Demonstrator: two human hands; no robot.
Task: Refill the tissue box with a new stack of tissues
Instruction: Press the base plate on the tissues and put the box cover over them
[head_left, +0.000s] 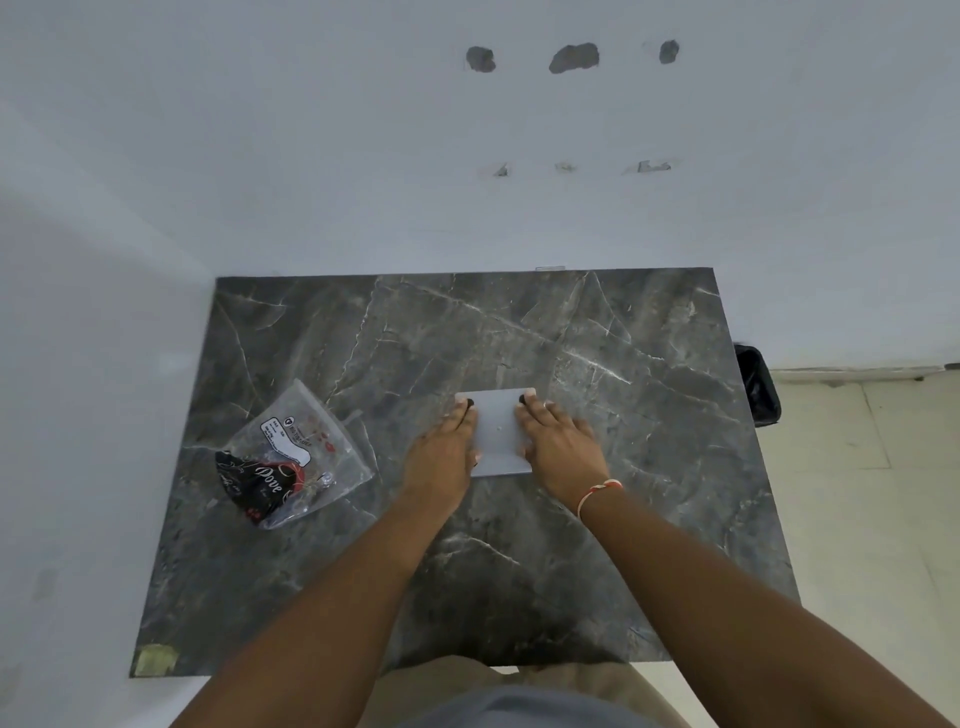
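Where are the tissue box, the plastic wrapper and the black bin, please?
tissue box (497, 431), head view, bare top between the hands.
plastic wrapper (298, 447), head view, clear middle.
black bin (758, 384), head view, visible side.

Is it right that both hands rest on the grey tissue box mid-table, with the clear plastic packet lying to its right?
Not quite. In the head view the clear plastic packet lies left of the grey tissue box, not right. Both the left hand and right hand do rest on it.
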